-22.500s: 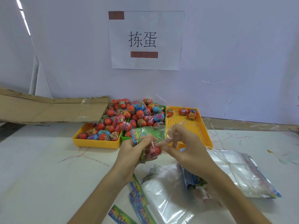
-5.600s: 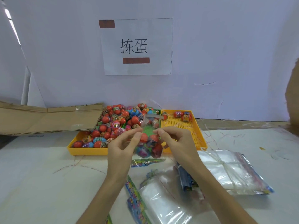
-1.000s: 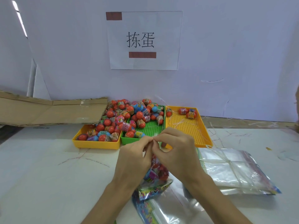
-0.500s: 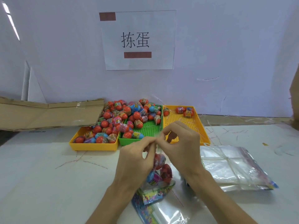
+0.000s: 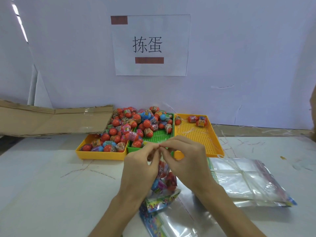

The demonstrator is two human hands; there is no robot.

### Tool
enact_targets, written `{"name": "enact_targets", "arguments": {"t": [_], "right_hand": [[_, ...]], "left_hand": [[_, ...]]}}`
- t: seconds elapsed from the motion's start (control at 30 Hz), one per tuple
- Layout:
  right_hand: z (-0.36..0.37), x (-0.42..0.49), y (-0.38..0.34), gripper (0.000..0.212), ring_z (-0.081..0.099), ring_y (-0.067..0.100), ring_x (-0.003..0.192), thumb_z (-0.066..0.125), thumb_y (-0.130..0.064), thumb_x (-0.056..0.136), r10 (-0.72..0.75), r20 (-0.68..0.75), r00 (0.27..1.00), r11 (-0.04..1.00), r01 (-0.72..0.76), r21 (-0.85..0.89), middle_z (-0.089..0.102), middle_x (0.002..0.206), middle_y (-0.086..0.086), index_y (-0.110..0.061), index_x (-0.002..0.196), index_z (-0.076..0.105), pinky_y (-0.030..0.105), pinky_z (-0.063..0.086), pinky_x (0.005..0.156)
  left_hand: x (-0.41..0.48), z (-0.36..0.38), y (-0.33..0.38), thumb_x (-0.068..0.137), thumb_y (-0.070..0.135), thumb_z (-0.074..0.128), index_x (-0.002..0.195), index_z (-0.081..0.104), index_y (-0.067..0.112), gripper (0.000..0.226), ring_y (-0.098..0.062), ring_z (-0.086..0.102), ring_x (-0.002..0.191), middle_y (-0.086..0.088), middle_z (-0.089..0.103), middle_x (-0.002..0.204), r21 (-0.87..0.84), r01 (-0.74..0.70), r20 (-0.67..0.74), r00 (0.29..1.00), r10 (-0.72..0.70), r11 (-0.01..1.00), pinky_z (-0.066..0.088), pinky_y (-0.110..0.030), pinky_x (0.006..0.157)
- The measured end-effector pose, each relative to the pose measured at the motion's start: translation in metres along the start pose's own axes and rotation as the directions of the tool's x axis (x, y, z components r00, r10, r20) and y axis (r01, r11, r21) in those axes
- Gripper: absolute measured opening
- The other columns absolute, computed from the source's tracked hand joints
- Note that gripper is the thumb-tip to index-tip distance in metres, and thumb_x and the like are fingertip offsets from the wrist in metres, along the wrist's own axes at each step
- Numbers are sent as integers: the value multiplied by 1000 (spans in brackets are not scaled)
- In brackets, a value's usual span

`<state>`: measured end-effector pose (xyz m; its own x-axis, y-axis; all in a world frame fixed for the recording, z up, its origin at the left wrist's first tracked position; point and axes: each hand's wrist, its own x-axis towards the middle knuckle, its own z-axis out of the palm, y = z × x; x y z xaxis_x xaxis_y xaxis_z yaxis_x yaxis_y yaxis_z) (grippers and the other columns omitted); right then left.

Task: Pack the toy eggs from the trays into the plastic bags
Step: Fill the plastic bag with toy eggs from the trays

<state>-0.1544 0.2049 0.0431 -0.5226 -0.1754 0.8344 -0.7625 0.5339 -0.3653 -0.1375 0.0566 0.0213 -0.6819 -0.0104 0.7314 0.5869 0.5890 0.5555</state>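
My left hand (image 5: 142, 165) and my right hand (image 5: 185, 162) meet fingertip to fingertip and pinch the top edge of a clear plastic bag (image 5: 164, 183) that holds several toy eggs. The bag hangs between the hands, its printed bottom touching the table. Behind the hands, a heap of red, blue and pink toy eggs (image 5: 135, 127) fills the left yellow tray (image 5: 100, 155) and the back of the green tray (image 5: 159, 134). The right yellow tray (image 5: 196, 135) has three eggs (image 5: 199, 120) at its far end.
A tied stack of empty plastic bags (image 5: 246, 182) lies at the right. More empty bags (image 5: 172, 223) lie flat under my wrists. Flattened cardboard (image 5: 51, 120) leans at the back left. A paper sign (image 5: 150, 45) hangs on the white wall.
Both hands stay at the bag's top edge; the right fingers have closed in onto the left fingertips. The filled bag hangs much as before, its bottom now on the table.
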Motion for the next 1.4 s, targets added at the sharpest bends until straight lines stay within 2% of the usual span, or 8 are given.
{"name": "enact_targets", "arguments": {"t": [0.13,0.3,0.5,0.67,0.87,1.1,1.2,1.4], "right_hand": [[-2,0,-2,8,55,-1,73,77,-1,82,-13,38,999,1000,14,-27,69,82,-2,-8,86,76,13,50,69],[-2,1,-5,15,50,5,65,76,2,79,26,52,998,999,-25,-28,58,74,-7,-10,76,67,12,42,61],[-2,2,-5,13,47,1,70,68,-2,84,49,116,992,999,-49,-4,48,79,-15,-14,82,63,10,39,64],[0,1,-3,14,46,0,72,63,-3,84,74,135,988,997,-75,-1,45,82,-15,-16,84,57,10,37,64],[-3,6,0,7,47,7,68,57,-12,84,97,43,994,995,-98,16,49,76,-10,-17,80,54,12,38,59],[-9,8,4,8,54,11,65,61,-8,83,216,-9,976,973,-215,89,55,75,-10,-15,79,58,10,39,59],[-10,9,3,8,58,10,66,67,-8,86,164,12,986,980,-164,115,61,79,-9,-15,82,65,10,43,61],[-8,6,2,13,61,4,70,77,-8,87,59,93,994,995,-66,73,69,89,-7,-15,97,76,10,48,69]], "left_hand": [[0,-1,0,94,9,69,105,75,10,13,-10,67,66,4,73,79,80,-68,45,997,65,994,57,-37,57],[0,-2,3,92,16,67,107,74,13,16,-5,66,70,8,73,82,55,-64,70,996,60,996,57,-29,60],[2,-5,3,92,15,63,105,73,14,16,-3,65,70,11,71,81,35,-68,80,995,65,997,55,-22,61],[2,-3,4,92,17,62,103,73,16,15,-3,67,73,12,71,81,-23,-22,92,995,24,999,57,-24,62],[2,-3,4,91,17,64,97,73,16,11,-4,66,69,14,68,75,-55,-5,76,997,9,998,54,-22,61],[5,-3,3,93,20,65,92,69,22,4,-6,67,67,14,67,70,-88,19,-4,1000,-20,996,54,-23,58],[7,-3,3,93,22,65,96,70,27,7,-6,69,70,15,70,81,-120,52,-24,998,-56,991,55,-24,60],[5,-2,0,93,6,70,105,74,18,18,-5,69,74,15,72,80,-106,34,-11,999,-36,994,58,-25,63]]}}
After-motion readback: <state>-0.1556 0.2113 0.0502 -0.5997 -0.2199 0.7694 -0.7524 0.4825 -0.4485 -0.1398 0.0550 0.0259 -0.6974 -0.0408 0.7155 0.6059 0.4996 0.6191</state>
